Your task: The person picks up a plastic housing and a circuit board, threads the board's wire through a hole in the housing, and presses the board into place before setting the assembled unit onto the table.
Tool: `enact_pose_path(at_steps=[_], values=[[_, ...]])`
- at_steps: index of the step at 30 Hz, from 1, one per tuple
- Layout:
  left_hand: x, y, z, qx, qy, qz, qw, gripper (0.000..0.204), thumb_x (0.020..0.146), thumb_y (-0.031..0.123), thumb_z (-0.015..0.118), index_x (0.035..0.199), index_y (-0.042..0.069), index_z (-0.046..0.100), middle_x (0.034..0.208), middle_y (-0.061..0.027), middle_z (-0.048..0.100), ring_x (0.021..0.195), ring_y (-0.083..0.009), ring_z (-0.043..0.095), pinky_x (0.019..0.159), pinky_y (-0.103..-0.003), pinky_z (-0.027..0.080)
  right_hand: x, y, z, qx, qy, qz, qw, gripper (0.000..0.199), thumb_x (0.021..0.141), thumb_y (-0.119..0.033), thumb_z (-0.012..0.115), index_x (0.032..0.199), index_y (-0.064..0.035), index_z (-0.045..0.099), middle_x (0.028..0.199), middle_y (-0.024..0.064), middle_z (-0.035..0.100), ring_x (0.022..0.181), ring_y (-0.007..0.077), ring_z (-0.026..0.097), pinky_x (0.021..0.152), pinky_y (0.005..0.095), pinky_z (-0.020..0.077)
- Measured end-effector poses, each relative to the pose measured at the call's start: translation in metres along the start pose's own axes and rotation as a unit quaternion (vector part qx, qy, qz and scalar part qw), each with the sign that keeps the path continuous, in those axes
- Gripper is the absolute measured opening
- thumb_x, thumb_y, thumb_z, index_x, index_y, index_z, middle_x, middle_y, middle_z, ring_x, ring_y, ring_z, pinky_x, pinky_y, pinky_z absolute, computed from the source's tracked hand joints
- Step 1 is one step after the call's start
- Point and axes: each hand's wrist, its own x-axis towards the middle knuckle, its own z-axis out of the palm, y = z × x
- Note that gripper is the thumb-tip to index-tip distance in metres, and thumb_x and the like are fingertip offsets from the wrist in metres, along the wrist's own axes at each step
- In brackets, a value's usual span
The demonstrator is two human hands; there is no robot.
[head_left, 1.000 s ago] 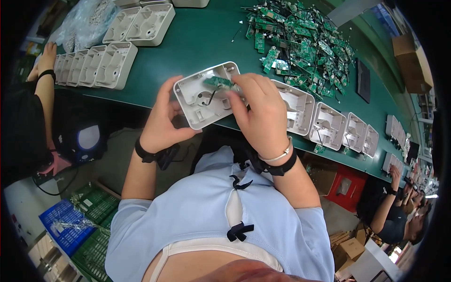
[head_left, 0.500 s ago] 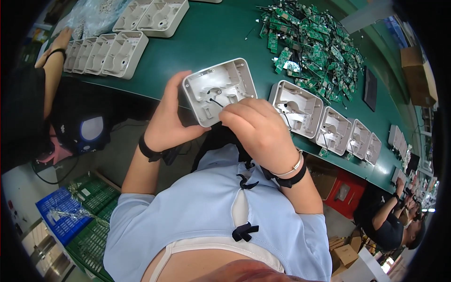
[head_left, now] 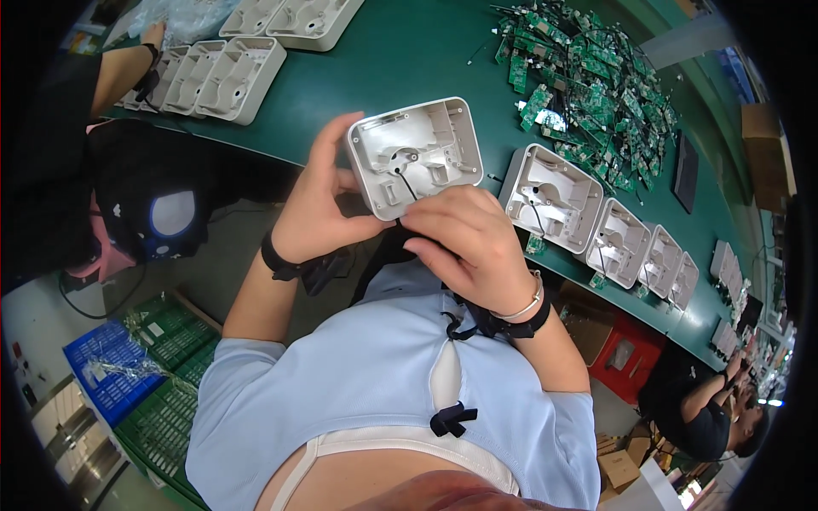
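Note:
A light grey plastic housing [head_left: 443, 157], open side up and slightly tilted, is held in front of me over the table's near edge. My left hand [head_left: 319, 200] is closed round its left side, with the thumb at the near corner. From a hole in the housing's floor a thin black cable [head_left: 406, 184] runs toward the near wall. There my right hand [head_left: 473, 243] pinches the cable with bent fingers beside the rim; its far end is hidden by the fingers.
On the green table [head_left: 409, 64] a heap of green circuit boards [head_left: 596, 94] lies far right. A row of similar housings [head_left: 558, 192], some with black cables, lines the right edge. More housings [head_left: 243, 81] and a co-worker's arm [head_left: 119, 77] are left. Crates [head_left: 111, 358] stand lower left.
The housing and both hands have shifted slightly right and up in view. My right hand has drawn from inside the housing to its near rim. The co-worker's arm at left has moved.

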Motion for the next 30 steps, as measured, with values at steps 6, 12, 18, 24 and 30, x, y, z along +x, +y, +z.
enact_pose_path(at_steps=[6, 12, 18, 24, 30], values=[[0.001, -0.002, -0.005, -0.035, -0.008, -0.035, 0.999, 0.116, 0.073, -0.003, 0.087, 0.165, 0.007, 0.017, 0.162, -0.0185, 0.038, 0.120, -0.0274, 0.071, 0.097, -0.039, 0.059, -0.001, -0.003, 0.024, 0.130, 0.090, 0.197, 0.968, 0.040, 0.087, -0.001, 0.079, 0.125, -0.0036, 0.068, 0.113, 0.0087, 0.075, 0.098, 0.0280, 0.069, 0.084, 0.0368, 0.0550], [0.002, 0.000, -0.008, -0.061, -0.019, -0.069, 0.996, 0.121, 0.071, -0.013, 0.081, 0.168, 0.011, 0.013, 0.162, -0.0177, 0.035, 0.133, -0.0271, 0.062, 0.102, -0.039, 0.059, 0.012, -0.003, 0.023, 0.056, 0.079, 0.194, 0.976, 0.036, 0.086, -0.002, 0.080, 0.121, -0.0040, 0.071, 0.106, 0.0095, 0.075, 0.098, 0.0298, 0.068, 0.084, 0.0366, 0.0553], [0.007, 0.000, -0.010, -0.087, -0.044, -0.082, 0.992, 0.121, 0.074, -0.015, 0.078, 0.170, 0.013, 0.009, 0.165, -0.0190, 0.032, 0.128, -0.0266, 0.065, 0.098, -0.037, 0.059, 0.016, 0.005, 0.021, -0.087, 0.032, 0.111, 0.990, 0.022, 0.081, -0.005, 0.082, 0.101, -0.0051, 0.074, 0.100, 0.0098, 0.072, 0.091, 0.0311, 0.066, 0.077, 0.0381, 0.0558], [0.019, -0.001, -0.023, -0.069, -0.065, -0.122, 0.988, 0.111, 0.081, -0.013, 0.077, 0.170, 0.012, 0.014, 0.165, -0.0222, 0.032, 0.103, -0.0210, 0.074, 0.085, -0.031, 0.062, 0.013, 0.005, 0.028, -0.114, 0.034, 0.099, 0.988, 0.012, 0.081, -0.007, 0.080, 0.090, -0.0051, 0.072, 0.092, 0.0083, 0.068, 0.087, 0.0300, 0.064, 0.077, 0.0402, 0.0546], [0.027, 0.017, -0.004, 0.078, -0.079, -0.116, 0.987, 0.096, 0.082, -0.011, 0.077, 0.165, 0.007, 0.031, 0.154, -0.0185, 0.045, 0.090, -0.0153, 0.072, 0.080, -0.027, 0.060, 0.006, 0.007, 0.023, -0.150, 0.050, 0.110, 0.981, 0.007, 0.082, -0.005, 0.075, 0.087, -0.0052, 0.070, 0.088, 0.0080, 0.063, 0.086, 0.0301, 0.062, 0.075, 0.0417, 0.0537]])
